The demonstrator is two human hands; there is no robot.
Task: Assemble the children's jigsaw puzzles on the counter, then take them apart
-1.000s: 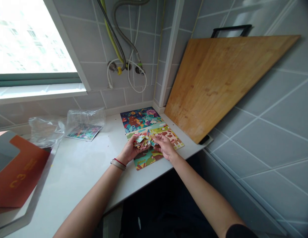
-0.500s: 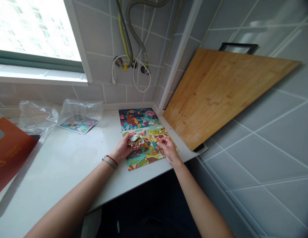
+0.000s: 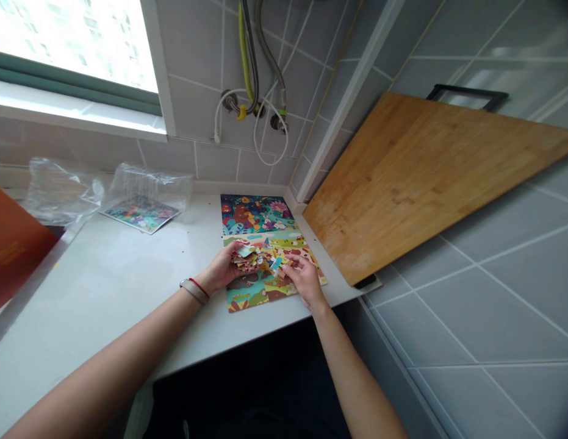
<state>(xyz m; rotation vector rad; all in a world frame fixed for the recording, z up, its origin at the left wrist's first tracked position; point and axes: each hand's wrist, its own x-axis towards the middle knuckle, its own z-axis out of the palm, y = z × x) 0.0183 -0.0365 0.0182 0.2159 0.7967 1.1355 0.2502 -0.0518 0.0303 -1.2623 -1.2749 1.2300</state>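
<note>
Red, cream and green loose pieces (image 3: 247, 260) sat bunched in the left hand (image 3: 221, 268), which was curled partly closed around them, left of the wooden board (image 3: 430, 183). The right hand (image 3: 306, 281), nearer that board, pinched teal and yellow pieces (image 3: 278, 264) at its fingertips. Both hands were over a light-toned picture (image 3: 258, 294) left of the board's lower end; whether they touched it I could not tell. Also left of the board lay a dark-blue picture (image 3: 258, 214)
</note>
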